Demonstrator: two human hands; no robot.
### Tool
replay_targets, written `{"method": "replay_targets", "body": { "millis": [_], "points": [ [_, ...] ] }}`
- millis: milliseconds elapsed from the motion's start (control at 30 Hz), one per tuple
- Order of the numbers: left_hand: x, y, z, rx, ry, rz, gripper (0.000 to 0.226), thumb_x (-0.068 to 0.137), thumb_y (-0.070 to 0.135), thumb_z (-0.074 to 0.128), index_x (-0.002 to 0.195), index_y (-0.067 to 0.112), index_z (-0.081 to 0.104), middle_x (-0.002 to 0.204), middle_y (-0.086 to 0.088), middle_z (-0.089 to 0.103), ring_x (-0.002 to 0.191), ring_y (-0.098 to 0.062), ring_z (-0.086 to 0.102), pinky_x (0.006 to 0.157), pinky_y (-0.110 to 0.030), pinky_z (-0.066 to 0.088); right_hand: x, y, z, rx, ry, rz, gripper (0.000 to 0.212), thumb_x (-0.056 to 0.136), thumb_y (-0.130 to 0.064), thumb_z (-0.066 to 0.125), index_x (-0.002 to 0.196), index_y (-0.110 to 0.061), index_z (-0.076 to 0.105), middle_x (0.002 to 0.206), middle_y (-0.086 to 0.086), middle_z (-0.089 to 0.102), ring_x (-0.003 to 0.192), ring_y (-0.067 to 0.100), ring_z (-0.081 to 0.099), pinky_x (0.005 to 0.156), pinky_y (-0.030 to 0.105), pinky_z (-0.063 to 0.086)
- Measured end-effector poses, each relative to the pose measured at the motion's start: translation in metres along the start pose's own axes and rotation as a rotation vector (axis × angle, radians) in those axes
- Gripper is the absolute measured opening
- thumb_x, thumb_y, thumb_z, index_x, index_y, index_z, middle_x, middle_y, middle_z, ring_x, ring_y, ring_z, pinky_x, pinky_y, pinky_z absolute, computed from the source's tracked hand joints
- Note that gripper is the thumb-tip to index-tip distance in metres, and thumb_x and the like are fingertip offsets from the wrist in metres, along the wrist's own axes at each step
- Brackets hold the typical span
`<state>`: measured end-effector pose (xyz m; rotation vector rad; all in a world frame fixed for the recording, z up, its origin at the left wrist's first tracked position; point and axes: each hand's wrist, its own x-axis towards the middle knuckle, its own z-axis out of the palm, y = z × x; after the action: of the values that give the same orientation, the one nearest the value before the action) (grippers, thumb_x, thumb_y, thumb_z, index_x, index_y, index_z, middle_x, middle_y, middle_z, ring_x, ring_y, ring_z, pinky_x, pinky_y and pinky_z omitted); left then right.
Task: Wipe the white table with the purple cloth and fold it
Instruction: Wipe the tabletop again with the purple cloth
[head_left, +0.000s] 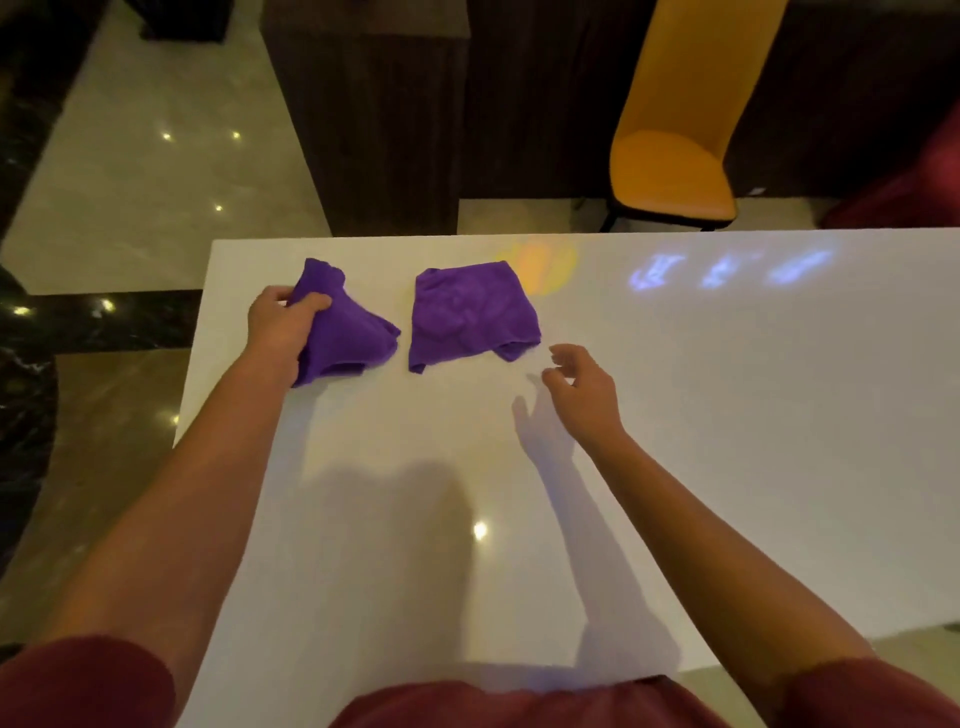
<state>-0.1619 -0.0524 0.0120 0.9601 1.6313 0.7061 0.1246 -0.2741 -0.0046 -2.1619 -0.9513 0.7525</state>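
2 purple cloths (343, 332) (470, 314) are seen near the white table's (675, 415) far-left corner; an orange chair (675, 166) stands beyond. The left one is gripped by the left hand (278, 327); the right hand (584, 392) is held with fingers loosely spread.

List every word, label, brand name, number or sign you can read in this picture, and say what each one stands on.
There is no readable text in this view.
Bluish patches on the white table: reflections, too blurred to tell whether they hold letters.
The two purple cloths, one gripped by the left hand at and one lying free at: no visible label.
Orange chair: no visible marking.
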Motion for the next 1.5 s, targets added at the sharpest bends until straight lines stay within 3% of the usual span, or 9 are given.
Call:
{"method": "replay_targets", "body": {
  "millis": [167, 267, 433, 633, 900, 1200, 1300, 1400, 1500],
  "points": [
    [-0.082, 0.026, 0.000, 0.135, -0.165, 0.247, 0.046, 0.088, 0.021, 0.079, 0.125, 0.029, 0.053, 0.128, -0.002, 0.060, 0.100, -0.021, 0.064, 0.067, -0.028, 0.051, -0.031, -0.009, -0.010, 0.291, -0.153, 0.115, 0.024, 0.105, -0.021, 0.059, 0.124, -0.011, 0.071, 0.114, 0.010, 0.077, 0.106, 0.030, 0.075, 0.092, 0.042, 0.060],
    [-0.126, 0.035, 0.010, 0.175, -0.201, 0.329, 0.040, 0.089, 0.017, 0.075, 0.117, 0.033, 0.052, 0.115, 0.003, 0.060, 0.092, -0.013, 0.062, 0.064, -0.026, 0.048, -0.047, -0.011, -0.008, 0.347, -0.231, 0.115, 0.028, 0.108, -0.030, 0.059, 0.129, -0.013, 0.067, 0.121, 0.008, 0.074, 0.111, 0.028, 0.073, 0.089, 0.038, 0.060],
    [-0.193, 0.037, 0.043, 0.071, -0.544, 0.278, 0.035, 0.081, 0.018, 0.077, 0.102, 0.042, 0.062, 0.119, -0.002, 0.066, 0.099, -0.026, 0.069, 0.060, -0.026, 0.058, -0.056, 0.005, -0.026, 0.558, -0.305, 0.184, 0.060, 0.095, -0.066, 0.060, 0.139, -0.025, 0.055, 0.141, 0.000, 0.061, 0.124, 0.020, 0.062, 0.098, 0.037, 0.054],
    [-0.247, 0.007, 0.122, -0.069, -0.757, 0.237, 0.057, 0.073, 0.011, 0.074, 0.119, 0.044, 0.069, 0.132, -0.002, 0.066, 0.114, -0.026, 0.067, 0.093, -0.040, 0.061, -0.056, 0.049, -0.067, 1.083, -0.469, 0.291, 0.070, 0.089, -0.064, 0.073, 0.144, -0.021, 0.063, 0.143, 0.012, 0.069, 0.132, 0.031, 0.067, 0.104, 0.048, 0.058],
    [-0.264, -0.046, 0.253, -0.093, -0.526, 0.065, 0.050, 0.086, -0.011, 0.067, 0.124, 0.023, 0.069, 0.123, -0.012, 0.070, 0.110, -0.027, 0.067, 0.092, -0.038, 0.059, -0.011, 0.148, -0.164, 0.663, -0.487, 0.351, 0.052, 0.087, -0.050, 0.084, 0.130, -0.023, 0.070, 0.121, 0.009, 0.080, 0.108, 0.029, 0.078, 0.085, 0.042, 0.064],
    [-0.282, -0.089, 0.390, 0.055, -0.374, -0.011, 0.032, 0.089, 0.016, 0.081, 0.119, 0.014, 0.070, 0.119, -0.013, 0.071, 0.106, -0.030, 0.072, 0.092, -0.051, 0.062, 0.099, 0.200, -0.282, 0.215, -0.391, 0.362, 0.042, 0.085, -0.057, 0.081, 0.107, -0.022, 0.074, 0.103, 0.007, 0.080, 0.093, 0.028, 0.075, 0.069, 0.035, 0.055],
    [-0.273, -0.095, 0.406, 0.269, -0.270, 0.097, 0.052, 0.088, 0.018, 0.082, 0.136, 0.011, 0.063, 0.135, -0.016, 0.062, 0.122, -0.034, 0.063, 0.106, -0.047, 0.053, 0.122, 0.201, -0.273, 0.066, -0.264, 0.202, 0.030, 0.097, -0.044, 0.071, 0.113, -0.019, 0.072, 0.119, 0.009, 0.076, 0.104, 0.030, 0.071, 0.083, 0.039, 0.056],
    [-0.261, -0.105, 0.397, 0.633, -0.151, 0.261, 0.080, 0.089, 0.031, 0.081, 0.156, 0.016, 0.040, 0.164, -0.016, 0.031, 0.148, -0.032, 0.037, 0.121, -0.042, 0.033, 0.116, 0.203, -0.256, -0.119, -0.005, 0.040, 0.051, 0.102, -0.035, 0.066, 0.147, -0.014, 0.056, 0.153, 0.011, 0.055, 0.139, 0.032, 0.054, 0.114, 0.048, 0.047],
    [-0.255, -0.123, 0.352, 0.729, 0.162, 0.320, 0.070, 0.096, 0.030, 0.072, 0.157, 0.015, 0.040, 0.169, -0.012, 0.027, 0.153, -0.031, 0.032, 0.123, -0.044, 0.030, 0.090, 0.206, -0.235, -0.205, 0.073, -0.131, 0.055, 0.102, -0.032, 0.063, 0.153, -0.017, 0.051, 0.167, 0.010, 0.040, 0.154, 0.031, 0.038, 0.124, 0.050, 0.035]
  ]
}}
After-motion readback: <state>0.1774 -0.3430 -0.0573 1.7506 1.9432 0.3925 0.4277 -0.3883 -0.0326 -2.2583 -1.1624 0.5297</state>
